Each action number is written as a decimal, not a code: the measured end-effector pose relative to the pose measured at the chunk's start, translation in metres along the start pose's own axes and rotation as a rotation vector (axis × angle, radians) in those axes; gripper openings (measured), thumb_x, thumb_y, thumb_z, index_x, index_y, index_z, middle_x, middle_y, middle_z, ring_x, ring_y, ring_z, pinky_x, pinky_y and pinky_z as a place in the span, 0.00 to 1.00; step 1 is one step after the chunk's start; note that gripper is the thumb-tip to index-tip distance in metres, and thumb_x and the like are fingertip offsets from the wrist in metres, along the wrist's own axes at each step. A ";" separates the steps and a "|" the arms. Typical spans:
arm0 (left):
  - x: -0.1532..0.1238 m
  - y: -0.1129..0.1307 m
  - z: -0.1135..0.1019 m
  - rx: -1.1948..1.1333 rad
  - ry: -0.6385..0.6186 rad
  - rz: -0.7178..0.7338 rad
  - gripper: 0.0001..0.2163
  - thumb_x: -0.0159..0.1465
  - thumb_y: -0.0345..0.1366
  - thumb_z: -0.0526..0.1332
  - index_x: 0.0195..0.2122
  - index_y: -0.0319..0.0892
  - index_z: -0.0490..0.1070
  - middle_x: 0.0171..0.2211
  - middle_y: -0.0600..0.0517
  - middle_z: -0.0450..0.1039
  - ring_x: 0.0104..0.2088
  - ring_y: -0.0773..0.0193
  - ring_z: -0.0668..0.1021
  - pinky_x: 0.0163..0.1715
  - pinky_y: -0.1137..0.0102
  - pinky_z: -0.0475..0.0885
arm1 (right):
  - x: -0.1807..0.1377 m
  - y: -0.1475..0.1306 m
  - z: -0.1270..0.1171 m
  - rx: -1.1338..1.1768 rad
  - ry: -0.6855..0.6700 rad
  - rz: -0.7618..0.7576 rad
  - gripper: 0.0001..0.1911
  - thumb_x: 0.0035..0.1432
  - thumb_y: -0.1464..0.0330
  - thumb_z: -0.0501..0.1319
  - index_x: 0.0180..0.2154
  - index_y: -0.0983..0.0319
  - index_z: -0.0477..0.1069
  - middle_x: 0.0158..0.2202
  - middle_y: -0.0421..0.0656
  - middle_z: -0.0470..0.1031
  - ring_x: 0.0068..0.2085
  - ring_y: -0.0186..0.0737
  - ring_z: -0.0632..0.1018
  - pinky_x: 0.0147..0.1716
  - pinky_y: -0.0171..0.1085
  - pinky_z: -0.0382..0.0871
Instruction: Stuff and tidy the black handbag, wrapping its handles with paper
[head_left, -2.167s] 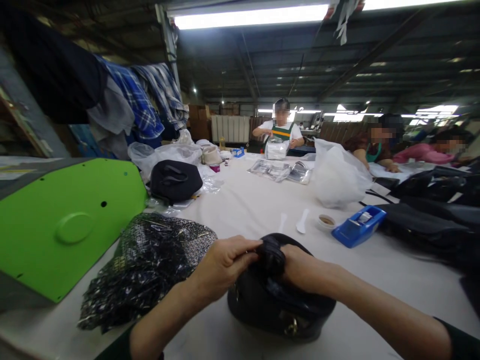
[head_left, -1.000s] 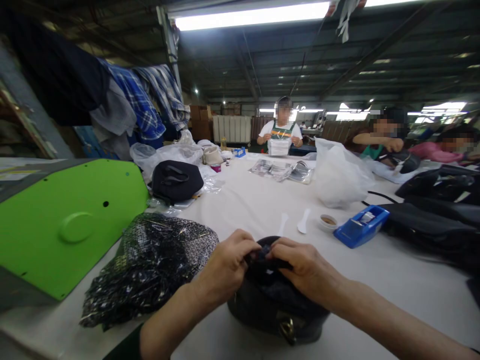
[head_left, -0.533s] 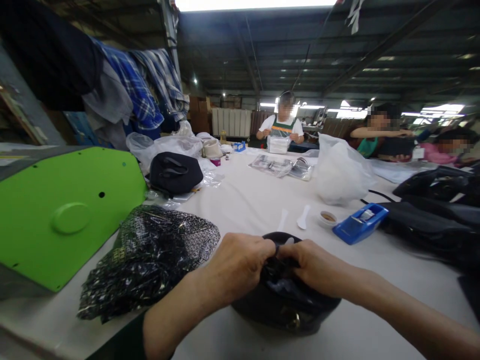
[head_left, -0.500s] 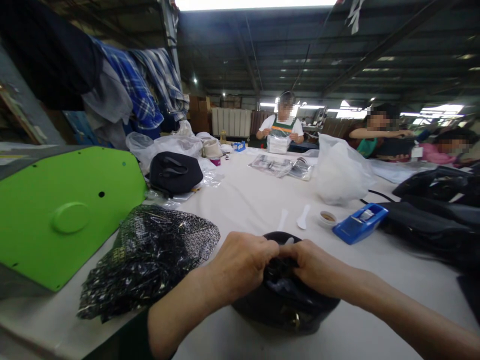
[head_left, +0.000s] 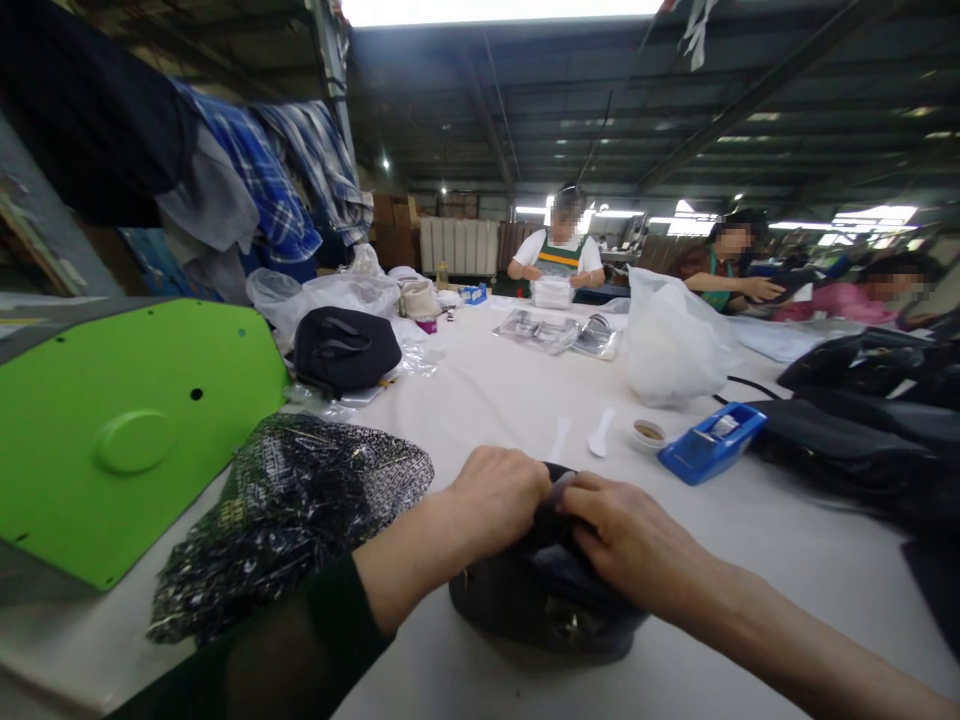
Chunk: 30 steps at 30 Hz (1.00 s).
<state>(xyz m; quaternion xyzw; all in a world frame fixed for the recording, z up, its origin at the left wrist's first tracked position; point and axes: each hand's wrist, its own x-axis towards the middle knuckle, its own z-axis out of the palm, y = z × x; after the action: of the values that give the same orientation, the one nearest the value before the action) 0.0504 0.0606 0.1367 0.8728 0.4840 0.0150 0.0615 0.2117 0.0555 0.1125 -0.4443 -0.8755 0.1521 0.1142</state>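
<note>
A black bag [head_left: 551, 620] with a small metal fitting on its front stands on the white table right before me. My left hand [head_left: 501, 500] is closed at the left of its opening, the fingertips hidden inside the rim. On the other side my right hand [head_left: 626, 535] pinches the edge of the opening, thumb and fingers together. Between the two hands a strip of greyish material [head_left: 561, 488] shows at the mouth. The inside is dark, and I cannot make out what lies in it.
Left are crumpled black patterned plastic [head_left: 300, 510], a green panel [head_left: 142, 430] and a dark pouch [head_left: 345, 348]. Beyond the bag lie a white spoon [head_left: 600, 435], a small cup [head_left: 649, 433] and a blue tape dispenser [head_left: 712, 442]. Black bags [head_left: 847, 440] lie right; several people work beyond.
My left hand has dipped slightly deeper at the bag's rim, and its forearm has swung in. The right hand's fingers have shifted on the opening. A co-worker at right has lowered an arm.
</note>
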 end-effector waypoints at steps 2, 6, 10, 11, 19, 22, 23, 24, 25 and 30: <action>0.001 -0.001 -0.002 0.039 -0.015 -0.027 0.06 0.52 0.24 0.59 0.24 0.41 0.74 0.22 0.48 0.75 0.27 0.56 0.78 0.26 0.70 0.68 | -0.006 0.003 -0.005 0.055 0.145 -0.017 0.10 0.51 0.77 0.52 0.28 0.63 0.71 0.31 0.44 0.72 0.32 0.38 0.73 0.32 0.35 0.65; 0.006 0.004 -0.001 0.099 -0.029 -0.034 0.07 0.54 0.24 0.58 0.27 0.40 0.74 0.25 0.46 0.76 0.29 0.54 0.79 0.27 0.69 0.69 | -0.015 0.015 -0.011 0.149 0.287 0.094 0.09 0.55 0.67 0.55 0.24 0.61 0.68 0.26 0.42 0.70 0.28 0.37 0.71 0.29 0.35 0.63; 0.010 0.009 0.001 0.147 -0.059 0.014 0.08 0.55 0.24 0.57 0.32 0.39 0.75 0.27 0.44 0.77 0.31 0.52 0.79 0.27 0.68 0.68 | -0.017 0.025 -0.007 0.180 0.301 0.090 0.06 0.49 0.74 0.54 0.28 0.61 0.69 0.28 0.41 0.72 0.31 0.38 0.72 0.30 0.36 0.64; 0.010 0.010 0.001 0.155 -0.069 0.034 0.08 0.55 0.24 0.57 0.33 0.40 0.74 0.27 0.45 0.77 0.31 0.52 0.79 0.26 0.69 0.68 | -0.018 0.027 -0.006 0.193 0.318 0.077 0.07 0.47 0.75 0.54 0.29 0.61 0.69 0.29 0.41 0.72 0.31 0.38 0.73 0.31 0.35 0.64; 0.015 0.012 0.006 0.200 -0.181 0.204 0.08 0.54 0.21 0.58 0.21 0.38 0.69 0.19 0.48 0.72 0.23 0.58 0.77 0.21 0.71 0.64 | -0.021 0.035 0.001 0.256 0.361 0.008 0.13 0.41 0.79 0.53 0.30 0.61 0.70 0.30 0.42 0.74 0.32 0.37 0.75 0.31 0.34 0.67; 0.021 0.018 0.012 0.184 -0.198 0.248 0.08 0.53 0.22 0.61 0.20 0.39 0.69 0.19 0.49 0.71 0.23 0.60 0.76 0.23 0.71 0.67 | -0.025 0.036 0.003 0.262 0.418 -0.083 0.14 0.41 0.79 0.52 0.31 0.62 0.70 0.30 0.43 0.73 0.32 0.37 0.75 0.31 0.33 0.68; 0.024 0.019 0.014 0.181 -0.212 0.260 0.08 0.53 0.22 0.62 0.20 0.39 0.69 0.19 0.49 0.72 0.24 0.59 0.77 0.24 0.71 0.67 | -0.027 0.036 0.003 0.264 0.430 -0.116 0.15 0.42 0.80 0.52 0.31 0.61 0.70 0.31 0.43 0.73 0.32 0.36 0.75 0.31 0.33 0.68; 0.027 0.021 0.016 0.178 -0.229 0.270 0.07 0.53 0.22 0.62 0.21 0.39 0.70 0.20 0.48 0.73 0.24 0.58 0.77 0.24 0.71 0.67 | -0.028 0.036 0.003 0.267 0.436 -0.144 0.15 0.42 0.80 0.52 0.32 0.61 0.70 0.32 0.43 0.73 0.33 0.36 0.75 0.31 0.32 0.69; 0.029 0.022 0.018 0.178 -0.248 0.277 0.06 0.53 0.22 0.62 0.22 0.38 0.71 0.22 0.47 0.75 0.26 0.58 0.78 0.24 0.71 0.68 | -0.030 0.035 0.002 0.272 0.438 -0.165 0.15 0.43 0.81 0.52 0.32 0.61 0.69 0.33 0.43 0.73 0.34 0.36 0.75 0.32 0.32 0.69; 0.041 0.023 0.023 0.185 -0.358 0.257 0.07 0.51 0.20 0.61 0.28 0.36 0.75 0.28 0.43 0.78 0.29 0.54 0.80 0.22 0.71 0.68 | -0.034 0.032 -0.004 0.318 0.367 -0.141 0.15 0.44 0.82 0.51 0.31 0.61 0.70 0.35 0.44 0.72 0.36 0.36 0.74 0.35 0.33 0.69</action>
<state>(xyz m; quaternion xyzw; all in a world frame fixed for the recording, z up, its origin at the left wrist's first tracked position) 0.0942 0.0812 0.1150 0.9178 0.3497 -0.1768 0.0637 0.2567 0.0467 0.1022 -0.3786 -0.8340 0.1964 0.3500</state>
